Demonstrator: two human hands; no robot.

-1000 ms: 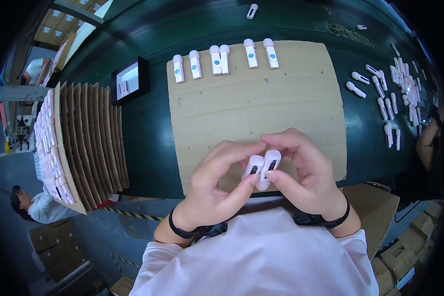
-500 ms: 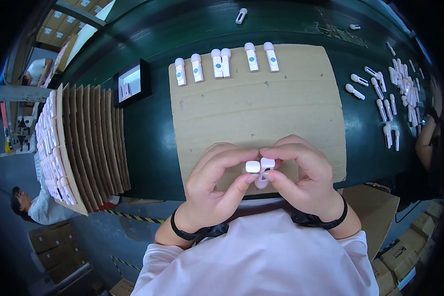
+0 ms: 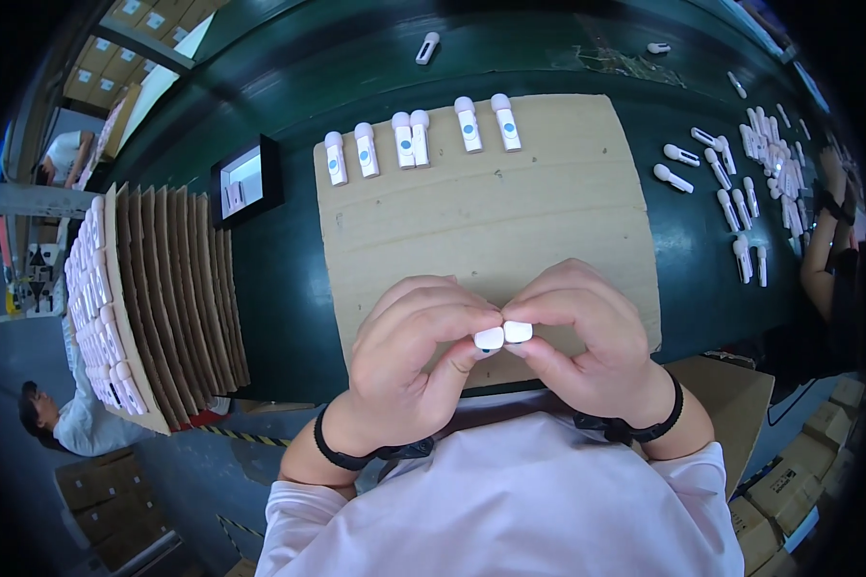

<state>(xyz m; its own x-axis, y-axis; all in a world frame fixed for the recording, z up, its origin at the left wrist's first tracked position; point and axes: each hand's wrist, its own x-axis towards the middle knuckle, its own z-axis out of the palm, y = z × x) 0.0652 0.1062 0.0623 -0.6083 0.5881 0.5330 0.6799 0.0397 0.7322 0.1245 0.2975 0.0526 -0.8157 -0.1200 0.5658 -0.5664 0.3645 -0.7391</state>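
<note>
My left hand (image 3: 409,361) pinches a small white wand-shaped device (image 3: 489,338) between thumb and fingers. In my right hand (image 3: 587,337) a second white device (image 3: 518,332) is pinched the same way. Both are seen end-on, side by side and seemingly touching, above the near edge of a cardboard sheet (image 3: 491,226). A small dark spot shows under the left one's end; the rest of both bodies is hidden. Along the sheet's far edge lie several white round-headed devices (image 3: 467,125), with blue dots showing on their bodies.
At left, stacked cardboard layers (image 3: 178,298) stand on edge, faced with white devices. A black-framed box (image 3: 247,183) sits beside them. More loose devices (image 3: 775,159) are scattered on the green table (image 3: 279,317) at right, near another person's arm (image 3: 823,245). Two people are at far left.
Both held devices have been tilted, so the body that showed below the right one is now hidden. Their ends have come level. The whole view has shifted slightly.
</note>
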